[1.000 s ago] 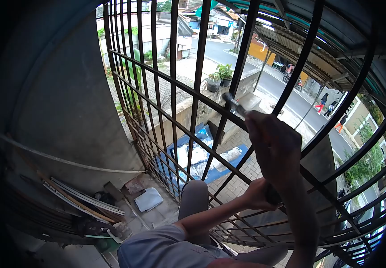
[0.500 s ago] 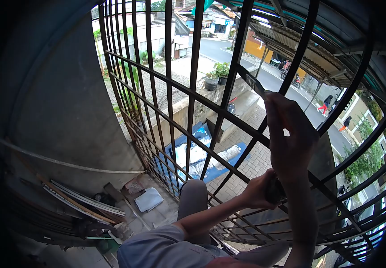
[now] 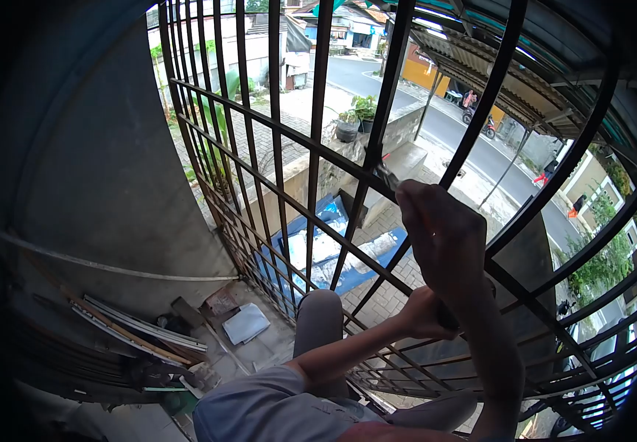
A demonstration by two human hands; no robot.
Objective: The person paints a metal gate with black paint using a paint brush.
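Note:
My right hand (image 3: 443, 232) pinches a small paintbrush (image 3: 387, 175). The dark bristle end touches the metal grille (image 3: 296, 138) near where an upright bar meets a crossbar. Lower down, my left hand (image 3: 423, 315) is wrapped round a dark container (image 3: 449, 318), most of which is hidden behind my hands and right forearm. What is inside it does not show.
Below left, a white folded item (image 3: 246, 323) lies on the floor near long strips (image 3: 138, 331) by the wall. Beyond the bars are a blue tarp (image 3: 362, 274), potted plants (image 3: 348, 131) and a street with people (image 3: 547, 173). My knee (image 3: 318, 313) is close to the grille.
My right hand has moved down and left with the paintbrush, from higher on the upright bar to near the crossbar joint. The left hand and container have barely moved.

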